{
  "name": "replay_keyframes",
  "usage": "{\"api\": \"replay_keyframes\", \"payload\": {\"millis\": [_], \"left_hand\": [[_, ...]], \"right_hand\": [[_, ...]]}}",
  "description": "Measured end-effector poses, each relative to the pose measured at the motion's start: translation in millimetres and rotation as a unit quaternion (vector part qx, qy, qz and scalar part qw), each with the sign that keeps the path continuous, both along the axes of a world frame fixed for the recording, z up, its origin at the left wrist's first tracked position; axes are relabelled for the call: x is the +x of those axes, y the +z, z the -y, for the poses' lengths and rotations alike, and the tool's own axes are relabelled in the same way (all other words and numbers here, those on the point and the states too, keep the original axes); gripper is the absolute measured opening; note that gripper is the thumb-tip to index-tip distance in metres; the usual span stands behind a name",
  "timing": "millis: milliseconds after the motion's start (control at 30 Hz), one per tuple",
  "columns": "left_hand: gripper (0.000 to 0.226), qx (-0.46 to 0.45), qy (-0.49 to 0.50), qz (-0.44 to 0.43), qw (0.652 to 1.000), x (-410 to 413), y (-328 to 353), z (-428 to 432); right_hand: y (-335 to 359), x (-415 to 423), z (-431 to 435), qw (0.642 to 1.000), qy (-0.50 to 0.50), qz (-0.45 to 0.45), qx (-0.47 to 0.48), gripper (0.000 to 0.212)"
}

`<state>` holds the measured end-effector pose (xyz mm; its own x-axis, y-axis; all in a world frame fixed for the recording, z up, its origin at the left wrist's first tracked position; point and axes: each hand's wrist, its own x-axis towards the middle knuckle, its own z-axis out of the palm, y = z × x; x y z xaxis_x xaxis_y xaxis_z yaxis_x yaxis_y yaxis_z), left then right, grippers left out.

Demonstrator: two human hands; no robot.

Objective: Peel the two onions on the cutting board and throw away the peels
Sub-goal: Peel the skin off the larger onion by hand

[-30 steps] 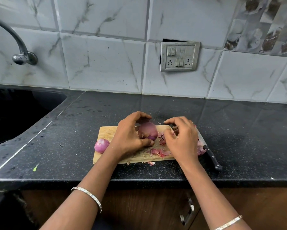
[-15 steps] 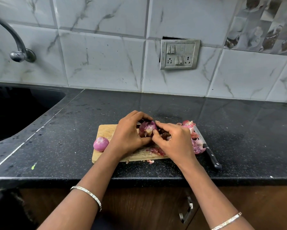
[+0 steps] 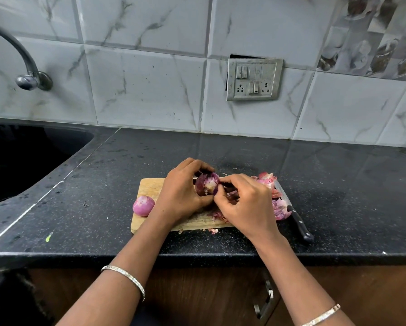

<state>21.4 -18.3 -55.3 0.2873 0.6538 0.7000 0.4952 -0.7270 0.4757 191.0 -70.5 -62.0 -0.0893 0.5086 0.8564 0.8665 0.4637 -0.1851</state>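
The left hand [image 3: 181, 196] has its grip curled round the onion [image 3: 206, 187] just above the cutting board [image 3: 150, 187]. The right hand [image 3: 246, 205] pinches the skin [image 3: 200, 184], which looks papery and likely to tear, best taken at the loose edge. The second onion [image 3: 143, 205] lies at the board's left edge.

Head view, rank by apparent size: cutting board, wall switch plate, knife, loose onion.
1. cutting board
2. wall switch plate and knife: unsure, the plate covers more area, the knife is longer
3. loose onion
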Motion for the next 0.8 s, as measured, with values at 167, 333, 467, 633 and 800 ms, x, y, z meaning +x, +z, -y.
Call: {"api": "replay_keyframes", "payload": {"millis": [167, 333, 467, 633, 800], "left_hand": [[0.047, 0.000, 0.005, -0.002, 1.000, 0.3, -1.3, -1.9], [0.048, 0.000, -0.001, 0.003, 1.000, 0.5, -2.9, -2.9], [0.047, 0.001, -0.006, 0.009, 1.000, 0.3, -3.4, -2.7], [0.050, -0.002, -0.007, 0.006, 1.000, 0.6, -2.6, -1.7], [0.057, -0.014, -0.027, 0.014, 0.999, -1.2, -0.8, -1.8]], "right_hand": [[0.7, 0.3, -0.3, 0.999, 0.014, 0.005, -0.029, 0.022], [-1.7, 0.4, -1.0, 0.999, -0.011, 0.036, 0.020, 0.011], [-2.1, -1.1, -2.2, 0.996, -0.046, 0.068, 0.041, 0.010], [0.9, -1.9, -2.2, 0.995, -0.083, 0.052, 0.036, 0.010], [2.6, 0.9, -1.9, 0.994, -0.109, -0.013, 0.009, 0.005]]}}
